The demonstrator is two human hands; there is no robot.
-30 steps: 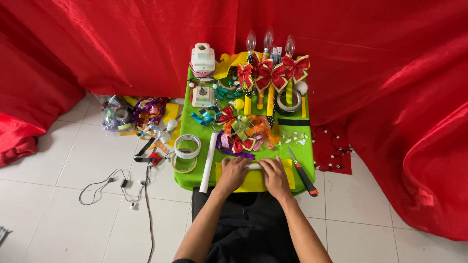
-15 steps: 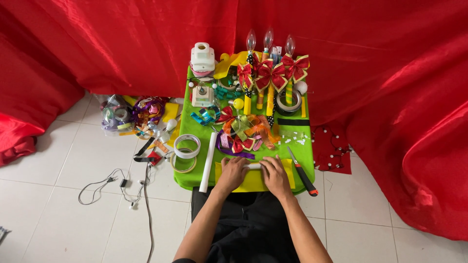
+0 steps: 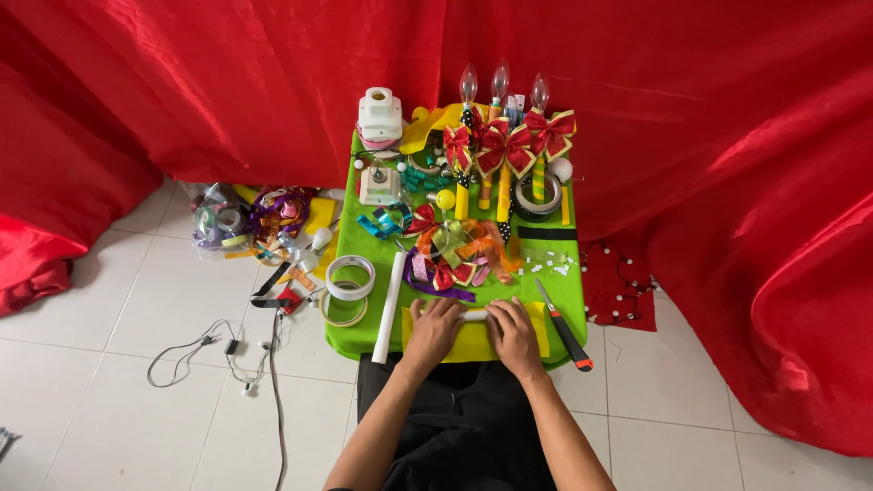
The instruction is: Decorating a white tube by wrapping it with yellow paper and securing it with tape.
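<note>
Observed from the head view: both hands rest palm-down at the near edge of a bright green rectangular table (image 3: pixel 364 327). The left hand (image 3: pixel 435 329) lies flat with fingers loosely spread, and the right hand (image 3: pixel 512 332) lies flat likewise; neither is curled around anything. Between them, under the fingertips of both, lies a short white cylindrical tube (image 3: pixel 475 315), set crosswise on a yellow felt sheet (image 3: pixel 473 344) that covers the table's near edge. Both hands press on the tube and sheet.

At 9 o'clock from the left hand, a long white paper roll (image 3: pixel 389 305) lies lengthwise on the table, just beside the yellow sheet. At 3 o'clock from the right hand lies an orange-and-black utility knife (image 3: pixel 564 325), blade toward the far side, apart from the hand. At 12 o'clock from the hands sits a heap of mixed coloured ribbon bows (image 3: pixel 455 250). Farther at 12 o'clock stand three candle-shaped lamps with red-and-gold bows (image 3: pixel 505 145). A white tape dispenser (image 3: pixel 380 114) occupies the far left corner.

Off the table at 9 o'clock, two rolls of tape (image 3: pixel 349 277) overhang its edge. A thin cable (image 3: pixel 214 350) lies on the white tiled floor (image 3: pixel 109 300). Red satin cloth (image 3: pixel 727 136) hangs behind.
</note>
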